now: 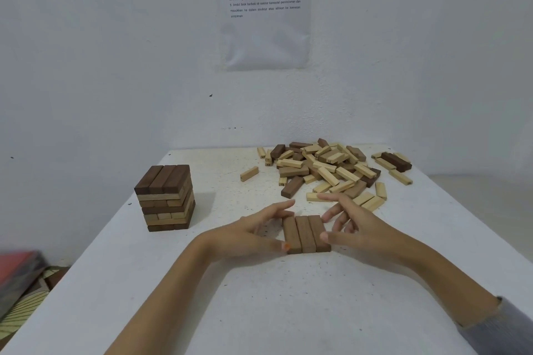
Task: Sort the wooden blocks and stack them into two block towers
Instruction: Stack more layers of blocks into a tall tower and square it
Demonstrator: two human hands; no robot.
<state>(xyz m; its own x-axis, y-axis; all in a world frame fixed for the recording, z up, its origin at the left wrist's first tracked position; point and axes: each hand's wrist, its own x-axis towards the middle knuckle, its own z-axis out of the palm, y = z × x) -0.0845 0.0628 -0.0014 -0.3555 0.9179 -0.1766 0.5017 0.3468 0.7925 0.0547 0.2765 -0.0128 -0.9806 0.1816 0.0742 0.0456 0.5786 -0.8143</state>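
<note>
head | dark-block row (305,233) on the bench (288,311), long axes running away from me | left hand (259,229), right hand (356,225) flank it, fingers loose, just touching its sides | loose pile (326,167) beyond the row, rightward: right hand nearer, I reckon

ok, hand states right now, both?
Left hand: open, thumb against the three-block row.
Right hand: open, thumb against the same row.

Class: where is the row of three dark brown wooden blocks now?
Head view: the row of three dark brown wooden blocks lies mid-table between the left hand and right hand.
</note>
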